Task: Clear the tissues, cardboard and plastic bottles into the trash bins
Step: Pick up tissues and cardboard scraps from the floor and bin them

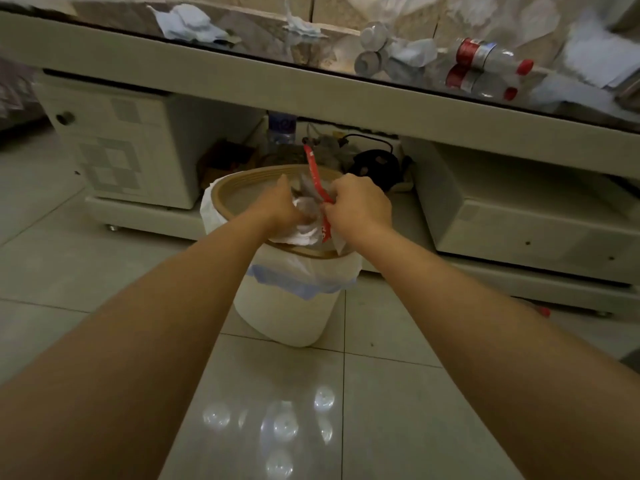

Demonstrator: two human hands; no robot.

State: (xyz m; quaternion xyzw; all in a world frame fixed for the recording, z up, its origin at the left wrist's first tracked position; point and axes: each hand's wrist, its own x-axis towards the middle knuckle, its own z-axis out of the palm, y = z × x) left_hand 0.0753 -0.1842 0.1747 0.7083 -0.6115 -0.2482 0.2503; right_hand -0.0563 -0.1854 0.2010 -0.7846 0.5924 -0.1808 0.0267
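Observation:
A white trash bin (287, 310) with a tan rim and a white liner stands on the floor in front of me. Over its mouth my left hand (282, 209) and my right hand (360, 206) are both closed on a crushed clear plastic bottle (308, 206), whose red label (317, 178) hangs loose as a strip. White tissue (304, 235) lies in the bin under my hands. On the glass table above lie a clear bottle with a red cap (491, 55), a crumpled tissue (187, 24) and another tissue (414, 51).
The low table's edge (242, 81) runs across the view above the bin. Under it are a drawer unit (117, 143), a blue-label bottle (281, 129), black cables (374, 161) and a shelf block (530, 216). Glossy floor tiles (104, 271) surround the bin.

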